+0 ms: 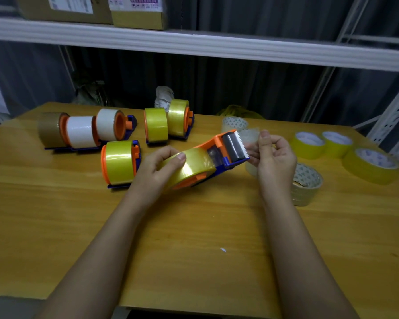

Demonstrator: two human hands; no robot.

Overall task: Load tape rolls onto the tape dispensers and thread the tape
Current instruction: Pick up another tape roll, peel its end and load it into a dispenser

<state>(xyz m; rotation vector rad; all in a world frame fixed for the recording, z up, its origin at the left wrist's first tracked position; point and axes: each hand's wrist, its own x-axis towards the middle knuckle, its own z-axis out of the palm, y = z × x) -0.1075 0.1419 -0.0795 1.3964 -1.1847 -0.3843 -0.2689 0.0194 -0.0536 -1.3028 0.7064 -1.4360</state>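
**Hands hold a loaded tape dispenser over a wooden table**

An orange and blue tape dispenser (219, 155) is held just above the middle of a wooden table (194, 226), tilted so its toothed cutter points up and to the right. A yellowish clear tape roll (189, 168) sits on its wheel. The left hand (157, 171) grips this roll, fingers curled around it and thumb lying on top. The right hand (274, 157) is at the cutter end, thumb and fingertips pinching a clear tape end (251, 139) that reaches past the teeth.

To the left, just beside the left hand, stands another loaded dispenser (120, 163) with a yellow roll. Farther back on the left is a row of three dispensers (83, 131), one carrying brown tape and two white. Far from the viewer, near the centre, are two more dispensers with yellow rolls (168, 123).

On the right side of the table lie three loose yellow rolls (346, 153), flat on their sides. Nearer, partly behind the right wrist, is a short stack of clear rolls (308, 183). Another clear roll (234, 124) lies beyond the held dispenser.

Behind the table runs a white shelf (194, 42) holding cardboard boxes (90, 8).
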